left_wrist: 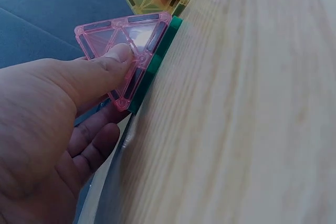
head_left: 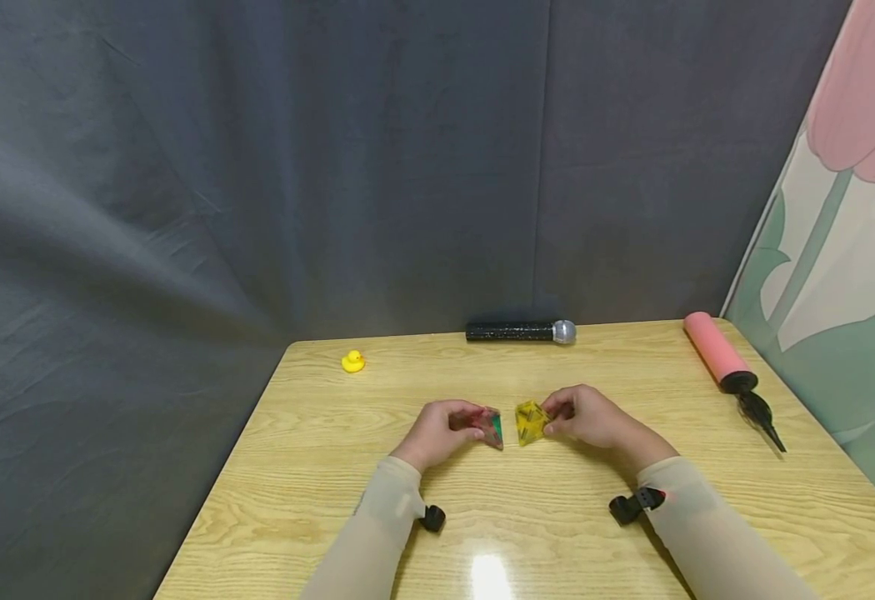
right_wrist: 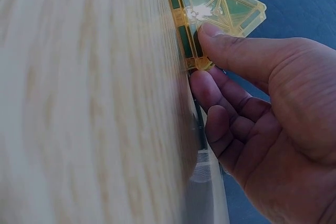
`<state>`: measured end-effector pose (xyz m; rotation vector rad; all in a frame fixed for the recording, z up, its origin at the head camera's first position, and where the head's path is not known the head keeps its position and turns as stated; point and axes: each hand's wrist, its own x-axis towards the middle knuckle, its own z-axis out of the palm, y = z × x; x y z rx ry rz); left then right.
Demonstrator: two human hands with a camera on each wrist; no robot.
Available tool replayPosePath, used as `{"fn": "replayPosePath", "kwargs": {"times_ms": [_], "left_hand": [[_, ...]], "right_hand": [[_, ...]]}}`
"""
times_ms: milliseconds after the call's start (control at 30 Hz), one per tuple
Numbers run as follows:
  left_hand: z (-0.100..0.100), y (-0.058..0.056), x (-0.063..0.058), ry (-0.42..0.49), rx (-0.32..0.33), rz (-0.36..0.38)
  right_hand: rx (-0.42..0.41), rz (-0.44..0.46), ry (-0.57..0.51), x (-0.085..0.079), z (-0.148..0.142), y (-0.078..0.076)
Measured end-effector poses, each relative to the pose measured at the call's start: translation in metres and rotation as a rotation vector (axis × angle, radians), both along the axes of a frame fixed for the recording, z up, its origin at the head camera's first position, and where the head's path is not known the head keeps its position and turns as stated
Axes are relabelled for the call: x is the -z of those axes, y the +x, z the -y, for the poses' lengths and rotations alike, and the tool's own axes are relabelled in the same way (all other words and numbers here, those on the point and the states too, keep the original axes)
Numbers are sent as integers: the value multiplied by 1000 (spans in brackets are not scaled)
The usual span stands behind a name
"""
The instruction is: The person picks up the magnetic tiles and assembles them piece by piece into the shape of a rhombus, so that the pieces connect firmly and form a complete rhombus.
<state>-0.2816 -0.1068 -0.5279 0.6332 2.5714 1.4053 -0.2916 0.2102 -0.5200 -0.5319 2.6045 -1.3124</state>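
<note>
Over the middle of the table, my left hand (head_left: 432,435) pinches a pink see-through magnetic tile pyramid (head_left: 488,427). The left wrist view shows my thumb pressed on one of its triangular faces, with a green tile (left_wrist: 157,64) along the side facing the tabletop. My right hand (head_left: 587,417) holds a yellow see-through magnetic tile pyramid (head_left: 531,422) between thumb and fingers, gripping it near a lower corner in the right wrist view. The two pyramids face each other across a narrow gap, close over the wood. Their far faces are partly hidden by my fingers.
A yellow rubber duck (head_left: 352,361) sits at the back left of the wooden table (head_left: 317,517). Along the back edge lies a black toy microphone (head_left: 520,332). A pink hand pump (head_left: 718,350) with a black end lies at the right. Behind hangs a dark curtain (head_left: 407,167).
</note>
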Motion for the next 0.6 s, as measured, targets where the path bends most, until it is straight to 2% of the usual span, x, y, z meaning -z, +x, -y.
{"fn": "replayPosePath", "kwargs": {"times_ms": [167, 600], "left_hand": [[-1, 2, -2, -3, -5, 1], [-6, 1, 4, 6, 10, -27]], "right_hand": [[-16, -2, -2, -1, 1, 0], [-31, 11, -23, 0, 4, 2]]}}
